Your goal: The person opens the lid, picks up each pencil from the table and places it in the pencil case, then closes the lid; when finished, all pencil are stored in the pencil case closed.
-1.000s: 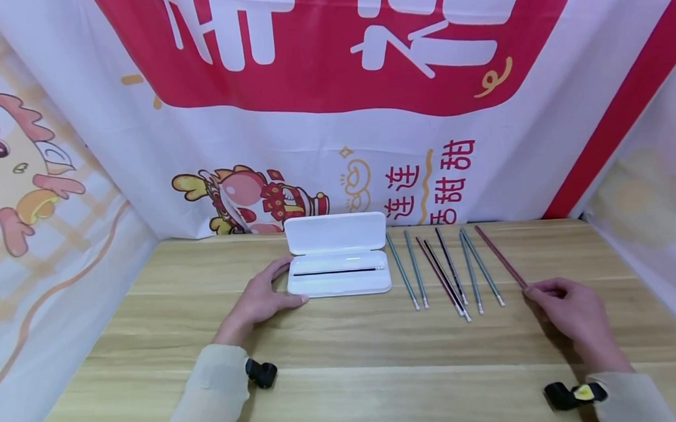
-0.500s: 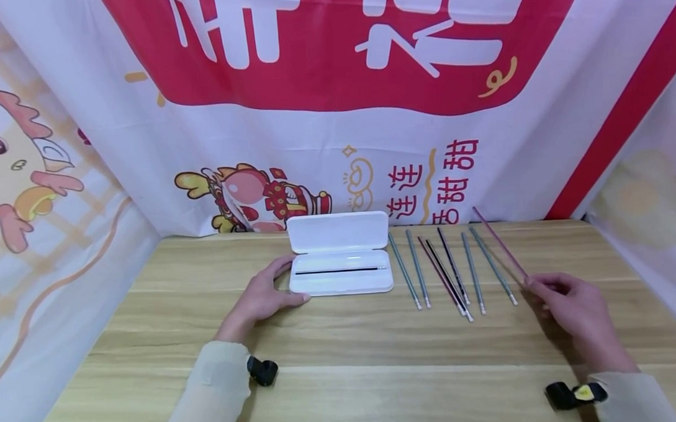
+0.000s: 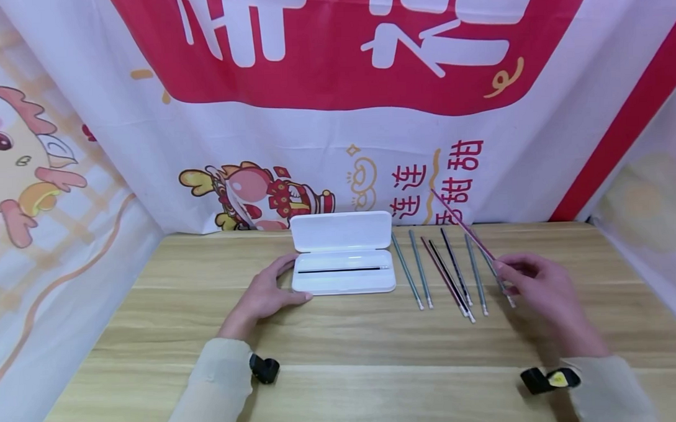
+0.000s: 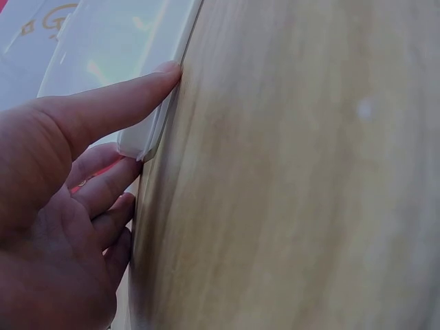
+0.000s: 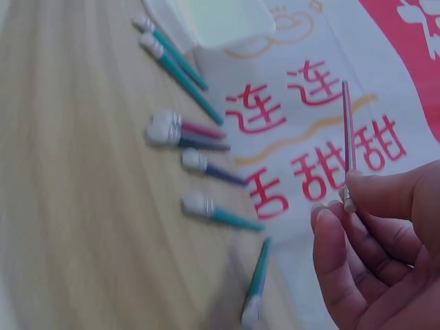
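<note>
A white pencil case (image 3: 343, 282) lies open on the wooden table, with one black pencil (image 3: 340, 270) inside. My left hand (image 3: 269, 293) holds the case's left end, thumb along the front edge and fingers at its side. Between thumb and fingertips, my right hand (image 3: 533, 282) pinches a dark red pencil (image 3: 461, 222) near its eraser end. That pencil is raised and tilted, its far end pointing up and left. Below it a teal pencil (image 5: 258, 282) lies on the table, partly hidden by the hand in the head view.
Right of the case lie several pencils with white erasers: teal ones (image 3: 408, 274), a red one (image 3: 443, 275), a black one (image 3: 451, 278) and a dark patterned one (image 3: 456, 266). A printed cloth (image 3: 335, 130) hangs behind the table (image 3: 376, 340).
My right hand has lifted the red pencil off the table and carried it left, over the rightmost teal pencil, which shifted slightly to the right. My left hand stays at the case.
</note>
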The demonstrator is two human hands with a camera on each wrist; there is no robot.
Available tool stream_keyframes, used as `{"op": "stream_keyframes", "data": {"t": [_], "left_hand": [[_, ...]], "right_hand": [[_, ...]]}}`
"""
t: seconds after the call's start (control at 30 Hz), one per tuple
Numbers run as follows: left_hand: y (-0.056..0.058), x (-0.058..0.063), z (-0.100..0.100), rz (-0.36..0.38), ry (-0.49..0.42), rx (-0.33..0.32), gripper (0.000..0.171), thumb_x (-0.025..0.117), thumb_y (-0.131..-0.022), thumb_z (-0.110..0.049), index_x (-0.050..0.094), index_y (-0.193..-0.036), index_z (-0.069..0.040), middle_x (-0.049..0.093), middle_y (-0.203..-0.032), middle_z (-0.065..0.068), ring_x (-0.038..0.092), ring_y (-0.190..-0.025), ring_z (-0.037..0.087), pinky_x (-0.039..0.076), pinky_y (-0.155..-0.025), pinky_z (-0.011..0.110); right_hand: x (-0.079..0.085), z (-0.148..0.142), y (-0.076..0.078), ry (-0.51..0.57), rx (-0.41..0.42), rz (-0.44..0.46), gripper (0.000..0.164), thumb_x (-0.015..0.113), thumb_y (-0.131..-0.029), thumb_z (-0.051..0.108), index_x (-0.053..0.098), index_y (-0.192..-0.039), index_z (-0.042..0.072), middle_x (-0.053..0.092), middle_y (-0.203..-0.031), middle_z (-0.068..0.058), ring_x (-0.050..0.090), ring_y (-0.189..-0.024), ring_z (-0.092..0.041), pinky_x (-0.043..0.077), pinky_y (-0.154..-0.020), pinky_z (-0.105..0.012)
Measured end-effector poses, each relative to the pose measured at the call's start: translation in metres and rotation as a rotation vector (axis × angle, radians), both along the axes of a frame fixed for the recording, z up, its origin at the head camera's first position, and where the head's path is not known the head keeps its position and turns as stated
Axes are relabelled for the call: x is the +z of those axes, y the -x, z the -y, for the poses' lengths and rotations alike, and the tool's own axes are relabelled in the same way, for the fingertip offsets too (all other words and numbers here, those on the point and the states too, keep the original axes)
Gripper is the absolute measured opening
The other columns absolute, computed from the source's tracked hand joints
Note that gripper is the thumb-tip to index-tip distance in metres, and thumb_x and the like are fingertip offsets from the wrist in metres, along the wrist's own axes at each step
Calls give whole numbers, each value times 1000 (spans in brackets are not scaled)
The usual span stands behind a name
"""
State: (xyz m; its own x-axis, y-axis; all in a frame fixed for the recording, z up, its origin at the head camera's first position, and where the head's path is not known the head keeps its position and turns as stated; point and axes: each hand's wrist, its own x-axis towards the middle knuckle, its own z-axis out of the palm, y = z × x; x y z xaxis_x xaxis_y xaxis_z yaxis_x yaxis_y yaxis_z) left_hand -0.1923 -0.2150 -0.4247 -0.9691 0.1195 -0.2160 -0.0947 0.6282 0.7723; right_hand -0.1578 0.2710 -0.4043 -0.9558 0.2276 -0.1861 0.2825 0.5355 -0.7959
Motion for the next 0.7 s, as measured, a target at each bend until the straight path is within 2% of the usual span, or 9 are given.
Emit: {"op": "stream_keyframes", "data": {"t": [0.13,0.4,0.7], "left_hand": [[0,0,-1,1,2,2,91,89,-90,-32,40,-166,-26,37,-176,9,21,-167,42,17,-133,69],[0,-2,0,5,0,14,91,89,-90,-31,40,-166,-28,37,-176,7,20,-167,41,16,-133,68],[-1,-1,-1,-1,-2,15,91,90,-90,-31,40,-166,-27,39,-175,7,21,-167,41,17,-133,69]], "right_hand": [[5,13,7,19,52,-20,56,61,-108,52,63,-145,11,68,-131,-16,69,-102,-25,64,-79,-28],[8,37,20,94,102,-44,50,62,-109,46,63,-144,9,66,-130,-14,66,-113,-28,65,-84,-27],[5,57,27,92,162,-76,42,65,-109,40,65,-139,10,65,-126,-14,66,-107,-30,65,-84,-31]]}}
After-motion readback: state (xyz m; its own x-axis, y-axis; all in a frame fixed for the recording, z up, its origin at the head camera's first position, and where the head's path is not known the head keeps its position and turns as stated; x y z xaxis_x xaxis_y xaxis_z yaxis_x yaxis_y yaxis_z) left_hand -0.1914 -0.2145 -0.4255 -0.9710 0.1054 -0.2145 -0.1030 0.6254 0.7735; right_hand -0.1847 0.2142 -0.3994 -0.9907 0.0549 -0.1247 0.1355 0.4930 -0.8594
